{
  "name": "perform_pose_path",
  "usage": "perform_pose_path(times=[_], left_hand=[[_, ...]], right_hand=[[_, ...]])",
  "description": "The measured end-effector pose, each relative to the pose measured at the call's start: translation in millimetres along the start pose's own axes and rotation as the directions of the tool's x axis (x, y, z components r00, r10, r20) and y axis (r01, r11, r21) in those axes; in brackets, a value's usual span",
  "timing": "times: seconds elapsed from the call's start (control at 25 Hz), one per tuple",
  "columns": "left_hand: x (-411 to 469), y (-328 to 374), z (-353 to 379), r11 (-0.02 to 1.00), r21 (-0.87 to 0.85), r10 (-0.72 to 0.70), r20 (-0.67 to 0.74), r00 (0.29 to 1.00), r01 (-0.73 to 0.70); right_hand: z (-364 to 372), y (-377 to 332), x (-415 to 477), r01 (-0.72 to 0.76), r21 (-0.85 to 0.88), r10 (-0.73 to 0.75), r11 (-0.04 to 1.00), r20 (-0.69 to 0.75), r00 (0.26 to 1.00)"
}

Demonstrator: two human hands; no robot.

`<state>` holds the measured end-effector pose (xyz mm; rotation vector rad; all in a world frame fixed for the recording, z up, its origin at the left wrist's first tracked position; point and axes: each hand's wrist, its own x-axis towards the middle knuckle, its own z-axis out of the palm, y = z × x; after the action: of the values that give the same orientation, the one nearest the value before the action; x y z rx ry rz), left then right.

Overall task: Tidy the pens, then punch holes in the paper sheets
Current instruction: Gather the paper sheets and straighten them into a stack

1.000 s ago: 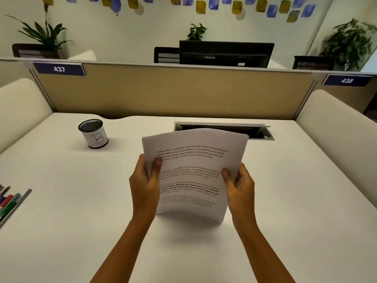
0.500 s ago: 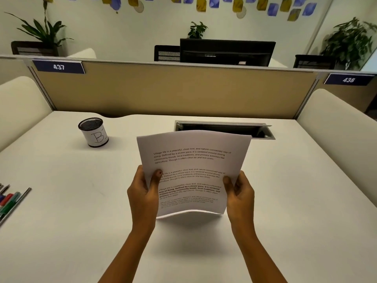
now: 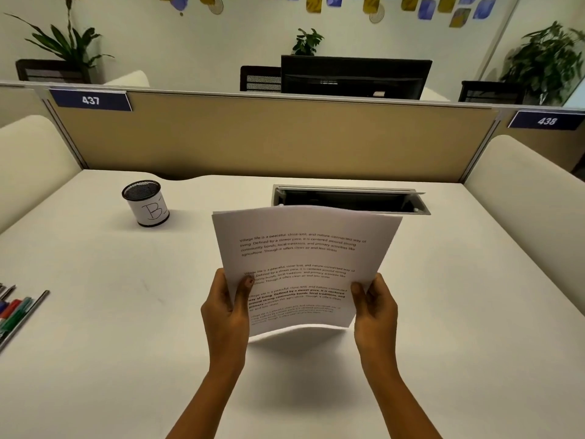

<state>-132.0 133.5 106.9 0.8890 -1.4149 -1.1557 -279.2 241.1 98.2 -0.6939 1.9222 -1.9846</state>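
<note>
**Head-count on the white bench**

Two bare hands are up: the left hand [image 3: 226,315] and the right hand [image 3: 375,312]. Between them is one stack of white printed paper sheets [image 3: 304,264]; how many sheets it holds cannot be told, though more than one edge shows at its top. One black mesh pen cup with a white label [image 3: 146,202] stands toward the far left corner of the white bench [image 3: 95,359]. At the left edge lies one cluster of coloured pens [image 3: 15,308], cut off by the frame, so an exact number cannot be given; red, green and blue ones show. One open grey cable hatch [image 3: 348,199] sits at the far edge. Two blue number plates [image 3: 91,100] and three potted green plants [image 3: 63,42] stand beyond.
</note>
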Motion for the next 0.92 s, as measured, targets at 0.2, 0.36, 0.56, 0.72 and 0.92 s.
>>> perform_pose_path(times=[0.2,0.36,0.56,0.72,0.92], left_hand=[[-10,-17,-3,0.998,0.039,-0.052,0.048,0.997,0.051],[1,-15,-12,0.999,0.040,-0.027,-0.021,0.999,0.028],[31,11,-30,0.982,0.086,0.177,-0.147,0.973,-0.165],[38,31,-40,0.890,0.286,0.385,-0.060,0.921,-0.354],[31,36,-37,0.723,0.409,0.563,0.118,0.818,-0.557]], right_hand=[[-2,15,-6,-0.055,-0.021,0.055,0.998,0.018,0.998],[-3,11,-1,0.010,-0.089,-0.010,0.996,0.005,1.000],[-13,-22,17,0.430,-0.292,-0.420,0.854,0.099,0.902],[-17,-50,30,0.668,-0.431,-0.623,0.606,0.264,0.736],[-10,-66,38,0.847,-0.426,-0.729,0.318,0.462,0.505]])
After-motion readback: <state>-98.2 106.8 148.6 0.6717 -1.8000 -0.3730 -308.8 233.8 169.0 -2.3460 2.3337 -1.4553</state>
